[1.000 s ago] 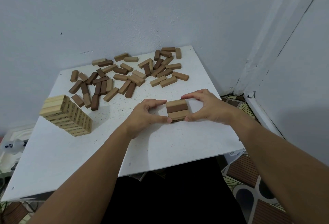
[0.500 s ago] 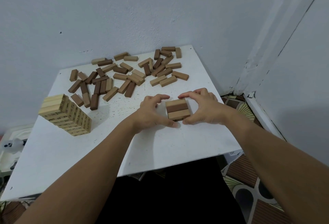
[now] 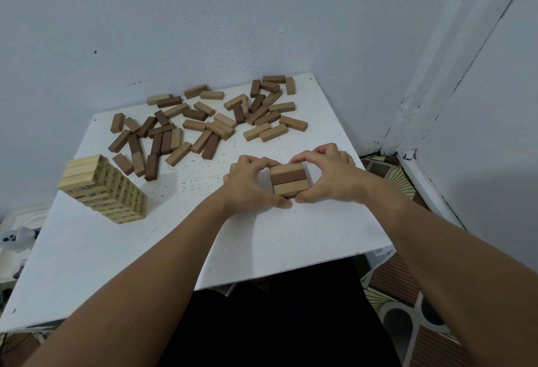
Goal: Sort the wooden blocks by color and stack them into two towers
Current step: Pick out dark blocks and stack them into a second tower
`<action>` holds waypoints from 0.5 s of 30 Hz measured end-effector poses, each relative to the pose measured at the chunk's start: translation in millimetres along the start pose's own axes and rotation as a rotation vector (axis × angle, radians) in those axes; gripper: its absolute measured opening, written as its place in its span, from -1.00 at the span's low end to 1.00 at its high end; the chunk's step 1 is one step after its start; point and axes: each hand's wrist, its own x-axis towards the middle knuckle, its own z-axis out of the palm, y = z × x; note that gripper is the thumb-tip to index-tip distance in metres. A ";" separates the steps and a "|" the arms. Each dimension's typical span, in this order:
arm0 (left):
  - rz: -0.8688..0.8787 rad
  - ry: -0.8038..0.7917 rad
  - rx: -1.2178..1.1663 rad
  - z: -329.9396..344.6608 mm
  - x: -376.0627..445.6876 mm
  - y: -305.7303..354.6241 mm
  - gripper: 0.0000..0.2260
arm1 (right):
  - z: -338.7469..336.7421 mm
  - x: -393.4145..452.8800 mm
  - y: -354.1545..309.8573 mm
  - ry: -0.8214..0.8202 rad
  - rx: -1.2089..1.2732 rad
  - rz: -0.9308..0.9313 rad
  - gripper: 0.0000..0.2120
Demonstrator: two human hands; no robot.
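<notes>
A low brown stack (image 3: 289, 181) stands right of the table's middle; its top layer shows two tan blocks with a dark one between them. My left hand (image 3: 252, 186) presses its left side and my right hand (image 3: 327, 178) presses its right side, thumbs meeting at the near edge. A tall tower of pale blocks (image 3: 104, 189) stands at the left. Several loose brown and tan blocks (image 3: 203, 125) lie scattered across the far half of the white table (image 3: 145, 244).
The table sits in a corner, with walls behind and to the right. Patterned floor (image 3: 387, 180) shows past the right edge. A white object (image 3: 17, 240) lies off the left edge. The pale tower leans in this wide view.
Both hands had drawn slightly apart from the small stack half a second ago; now they have closed in again and squeeze its sides. The stack stays in place.
</notes>
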 end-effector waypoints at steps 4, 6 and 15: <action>0.014 0.040 -0.002 2.2 -2.0 0.3 -0.39 | 0.1 1.4 0.6 0.005 0.002 0.003 -0.34; 0.023 0.058 0.003 3.3 -2.8 0.0 -0.40 | 0.1 2.0 0.3 0.003 0.003 0.005 -0.33; 0.014 0.093 0.024 7.2 -4.6 4.1 -0.41 | -0.9 3.9 0.4 0.000 -0.033 0.000 -0.33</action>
